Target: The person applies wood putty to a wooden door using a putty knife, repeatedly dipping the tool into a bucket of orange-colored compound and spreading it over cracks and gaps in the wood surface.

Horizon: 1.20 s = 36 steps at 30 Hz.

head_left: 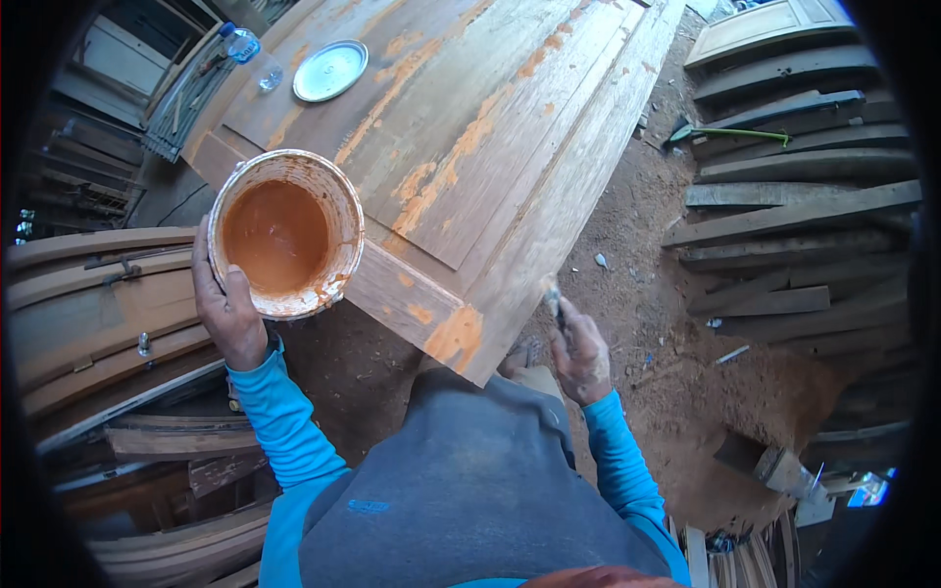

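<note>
My left hand (231, 312) grips a white bucket (355, 211) by its side, the thumb over the rim. Orange-brown filler (276, 235) lies inside, and dried smears coat the inner wall. In my right hand (580, 355) is a small putty knife (552, 296). Its pale tip is beside the door's right edge; the blade is too small to make out well. The wooden panel door (559, 186) lies flat before me, marked with orange patches along its grain and joints. One broad patch (456, 336) covers the near corner.
On the door's far left are a round white lid (330, 71) and a clear plastic bottle (253, 57) lying on its side. Stacked wooden frames (118, 304) stand at left. Timber boards (784, 196) line the right, with a green-handled tool (730, 131) over them. Dirt floor (676, 333) lies between.
</note>
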Motion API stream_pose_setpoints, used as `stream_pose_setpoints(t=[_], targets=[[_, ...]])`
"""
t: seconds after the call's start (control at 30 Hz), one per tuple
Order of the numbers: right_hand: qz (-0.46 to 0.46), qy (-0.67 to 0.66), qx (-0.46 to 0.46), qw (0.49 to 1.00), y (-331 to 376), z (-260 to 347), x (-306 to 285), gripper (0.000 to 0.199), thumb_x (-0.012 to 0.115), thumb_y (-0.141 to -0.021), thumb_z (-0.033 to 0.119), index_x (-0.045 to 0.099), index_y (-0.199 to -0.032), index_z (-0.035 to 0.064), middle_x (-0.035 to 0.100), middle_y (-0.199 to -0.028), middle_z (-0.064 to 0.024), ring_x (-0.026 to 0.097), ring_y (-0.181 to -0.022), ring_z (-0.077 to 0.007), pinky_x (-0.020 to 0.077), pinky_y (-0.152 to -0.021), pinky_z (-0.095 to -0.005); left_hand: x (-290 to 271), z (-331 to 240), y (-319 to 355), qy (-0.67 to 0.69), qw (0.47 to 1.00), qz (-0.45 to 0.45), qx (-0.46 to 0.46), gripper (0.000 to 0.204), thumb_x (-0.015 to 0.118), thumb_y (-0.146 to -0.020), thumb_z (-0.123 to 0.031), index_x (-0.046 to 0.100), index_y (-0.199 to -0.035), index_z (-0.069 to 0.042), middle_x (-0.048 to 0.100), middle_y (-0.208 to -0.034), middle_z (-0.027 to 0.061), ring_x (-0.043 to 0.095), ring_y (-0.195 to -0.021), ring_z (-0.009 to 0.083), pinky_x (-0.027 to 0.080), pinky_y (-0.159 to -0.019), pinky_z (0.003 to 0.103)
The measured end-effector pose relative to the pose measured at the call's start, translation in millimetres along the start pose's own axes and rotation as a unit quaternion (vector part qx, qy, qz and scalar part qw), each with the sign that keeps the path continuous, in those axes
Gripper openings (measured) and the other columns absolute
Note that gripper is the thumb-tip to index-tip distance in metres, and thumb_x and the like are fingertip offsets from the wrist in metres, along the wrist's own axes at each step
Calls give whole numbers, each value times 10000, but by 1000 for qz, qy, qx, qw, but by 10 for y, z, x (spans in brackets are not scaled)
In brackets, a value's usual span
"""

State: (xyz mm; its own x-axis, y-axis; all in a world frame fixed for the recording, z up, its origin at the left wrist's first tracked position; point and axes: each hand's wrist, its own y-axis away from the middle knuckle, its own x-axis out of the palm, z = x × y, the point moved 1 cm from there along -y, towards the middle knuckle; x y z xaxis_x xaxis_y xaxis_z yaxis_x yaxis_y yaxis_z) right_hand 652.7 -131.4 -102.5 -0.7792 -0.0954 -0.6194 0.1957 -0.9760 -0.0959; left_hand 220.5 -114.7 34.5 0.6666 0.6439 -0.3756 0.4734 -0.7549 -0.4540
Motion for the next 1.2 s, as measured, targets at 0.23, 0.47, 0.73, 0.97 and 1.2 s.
stream_pose_setpoints(t=[0.23,0.47,0.73,0.97,1.2], targets=[[66,-60,-76,993,53,-342,-155,538,584,-946,-12,524,-1476,54,639,-1072,-229,662,-920,-411,544,-815,-472,267,33,251,-51,995,-78,42,566,448,-879,38,535,-1438,55,626,-1381,171,618,-1256,255,486,-1090,378],[99,-74,-80,989,221,-262,-345,591,568,-931,-41,493,-1508,56,663,-1164,-223,692,-990,-403,567,-834,-462,350,-71,506,-66,985,-144,73,526,450,-877,53,588,-1384,58,685,-1308,142,665,-1184,217,518,-1050,335],[173,-12,-148,974,43,-87,-131,476,602,-940,41,551,-1414,55,657,-1161,-217,675,-1017,-422,561,-839,-478,393,-259,926,-83,974,-191,87,515,466,-885,52,603,-1381,60,677,-1327,159,654,-1205,238,506,-1068,361],[200,56,-329,921,-590,1290,222,249,634,-934,62,651,-1176,5,663,-1091,-167,682,-952,-380,564,-809,-456,478,-245,1222,-87,982,-96,138,570,434,-864,82,595,-1406,5,657,-1393,152,538,-1391,294,384,-1193,412],[206,193,-408,868,-1249,1554,1437,151,626,-863,139,661,-983,53,677,-1015,-157,689,-948,-365,560,-767,-495,365,-156,1102,-50,980,-110,157,603,520,-795,74,655,-1368,-59,678,-1360,127,585,-1340,332,441,-1139,458]])
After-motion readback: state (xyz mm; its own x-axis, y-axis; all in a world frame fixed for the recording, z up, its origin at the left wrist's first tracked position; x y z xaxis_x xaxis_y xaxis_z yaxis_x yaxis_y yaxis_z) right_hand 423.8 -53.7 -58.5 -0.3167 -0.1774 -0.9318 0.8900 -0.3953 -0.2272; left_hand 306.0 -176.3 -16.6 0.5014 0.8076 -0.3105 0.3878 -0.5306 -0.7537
